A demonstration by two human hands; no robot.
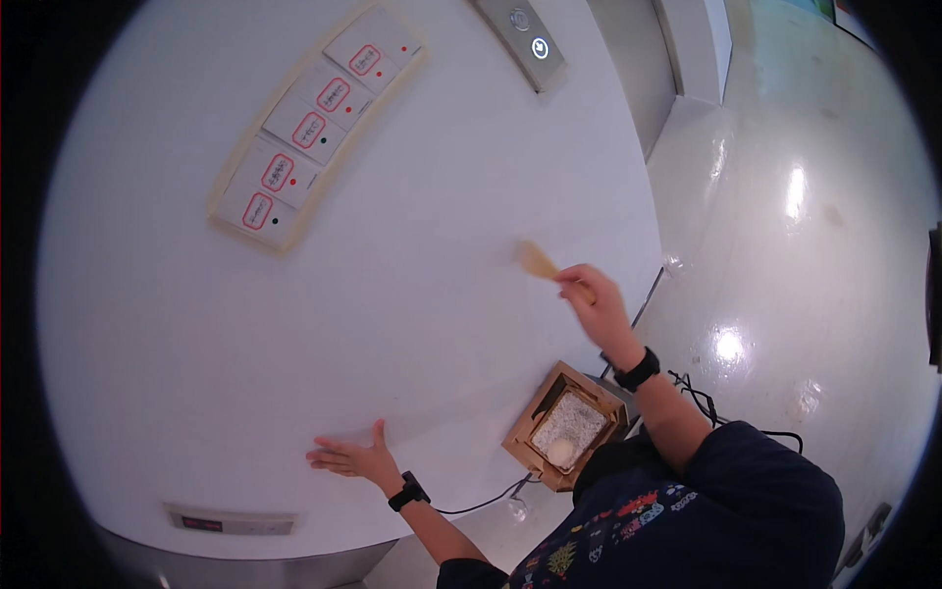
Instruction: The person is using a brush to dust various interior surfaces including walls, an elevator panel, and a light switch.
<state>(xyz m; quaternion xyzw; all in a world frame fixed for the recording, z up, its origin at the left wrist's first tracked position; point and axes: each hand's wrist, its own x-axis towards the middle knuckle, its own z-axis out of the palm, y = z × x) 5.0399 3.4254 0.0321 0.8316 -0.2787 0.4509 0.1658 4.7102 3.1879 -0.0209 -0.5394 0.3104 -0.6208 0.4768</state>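
Note:
My right hand (594,294) is closed round the handle end of a tan, flat-headed tool (539,260). Its wide end points up and left toward the white wall (412,304); blur hides whether this is a brush or a spatula, and whether it touches the wall. At lower left, my left hand (353,459) has its fingers spread, thumb up, with nothing in it. That palm is at the white wall; I cannot tell if it presses on it. Each wrist wears a black band.
Below my right arm stands an open cardboard box (530,437), holding a tray of speckled white material (569,424) and a pale round thing (560,453). Switch plates (278,172) line the wall, upper left. A metal button panel (525,44) is higher. Black cables (702,398) lie on the shiny floor.

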